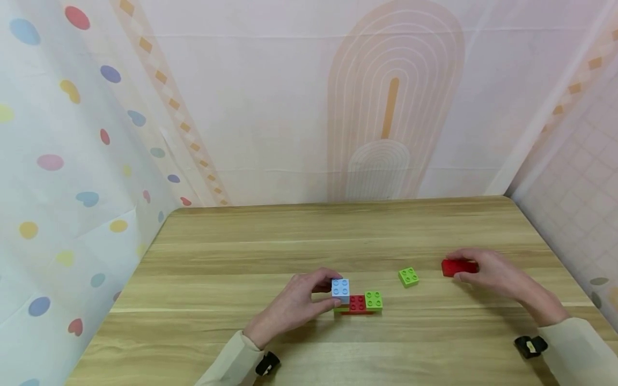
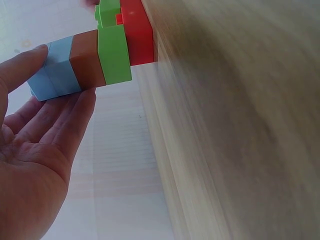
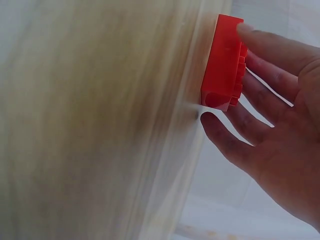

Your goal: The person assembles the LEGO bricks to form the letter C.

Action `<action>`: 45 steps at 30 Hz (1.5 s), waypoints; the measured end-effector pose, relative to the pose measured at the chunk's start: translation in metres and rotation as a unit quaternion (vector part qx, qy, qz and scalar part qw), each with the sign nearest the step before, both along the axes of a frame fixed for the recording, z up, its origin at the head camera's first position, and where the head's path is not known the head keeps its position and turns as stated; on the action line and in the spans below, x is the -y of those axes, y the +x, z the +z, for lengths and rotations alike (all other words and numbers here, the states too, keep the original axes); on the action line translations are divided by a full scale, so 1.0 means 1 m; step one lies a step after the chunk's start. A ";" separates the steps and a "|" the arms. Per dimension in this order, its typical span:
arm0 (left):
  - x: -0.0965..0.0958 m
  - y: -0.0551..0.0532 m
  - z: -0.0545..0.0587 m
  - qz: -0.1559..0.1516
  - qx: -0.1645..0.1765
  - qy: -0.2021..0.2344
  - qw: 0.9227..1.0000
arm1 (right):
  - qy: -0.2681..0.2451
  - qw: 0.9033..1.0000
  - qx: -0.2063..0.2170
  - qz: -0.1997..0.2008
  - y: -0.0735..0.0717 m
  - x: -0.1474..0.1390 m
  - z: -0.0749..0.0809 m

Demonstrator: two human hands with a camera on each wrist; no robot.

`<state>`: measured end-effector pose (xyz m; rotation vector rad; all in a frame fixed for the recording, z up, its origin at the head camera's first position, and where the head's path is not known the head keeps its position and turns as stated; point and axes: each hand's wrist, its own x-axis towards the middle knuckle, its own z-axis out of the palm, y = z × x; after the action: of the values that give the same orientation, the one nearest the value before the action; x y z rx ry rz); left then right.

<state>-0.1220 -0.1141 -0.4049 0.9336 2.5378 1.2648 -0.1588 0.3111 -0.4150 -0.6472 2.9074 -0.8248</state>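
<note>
In the head view my left hand (image 1: pixel 299 303) pinches a light blue brick (image 1: pixel 340 288) between thumb and fingers, at the left end of a small built piece. The left wrist view shows light blue bricks (image 2: pixel 61 65) stacked with a brown brick (image 2: pixel 88 59) and a green brick (image 2: pixel 114 55), joined to a red brick (image 2: pixel 137 32) on the table. Another green brick (image 1: pixel 374 300) tops the piece's right end. Over at the right, my right hand (image 1: pixel 492 273) grips a long red brick (image 3: pixel 222 62), thumb on its near side and fingers behind.
A loose green four-stud brick (image 1: pixel 408 277) lies between the built piece and my right hand. The wooden table (image 1: pixel 270 230) runs back to a patterned curtain (image 1: pixel 270 107), with more cloth along the left and right sides.
</note>
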 end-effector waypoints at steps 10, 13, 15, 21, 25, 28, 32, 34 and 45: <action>0.001 0.000 0.000 0.001 0.009 0.002 1.000 | 0.012 1.000 -0.010 -0.008 0.001 0.004 0.000; 0.000 0.000 0.000 0.001 0.015 0.006 1.000 | 0.015 1.000 -0.018 -0.010 0.003 0.006 0.002; 0.000 0.000 0.000 0.003 0.016 0.007 1.000 | 0.014 1.000 -0.025 -0.008 0.004 0.008 0.004; 0.000 0.000 0.000 0.003 0.014 0.011 1.000 | 0.009 0.999 -0.046 -0.003 0.007 0.012 0.013; 0.000 0.000 -0.001 0.002 0.015 0.014 1.000 | 0.006 0.998 -0.057 -0.003 0.009 0.015 0.017; 0.001 0.000 -0.001 0.002 0.017 0.014 1.000 | 0.003 0.998 -0.062 -0.001 0.012 0.018 0.021; 0.001 0.001 -0.001 0.003 0.020 0.014 1.000 | -0.002 0.997 -0.071 0.001 0.015 0.022 0.026; 0.001 0.001 -0.002 0.003 0.021 0.013 1.000 | -0.003 0.997 -0.077 -0.001 0.017 0.025 0.028; 0.001 0.000 -0.001 0.005 0.023 0.007 1.000 | -0.024 0.993 -0.114 0.002 0.022 0.040 0.039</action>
<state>-0.1217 -0.1152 -0.4060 0.8861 2.5051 1.2942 -0.1368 0.2713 -0.3759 -0.8021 3.0936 -0.8778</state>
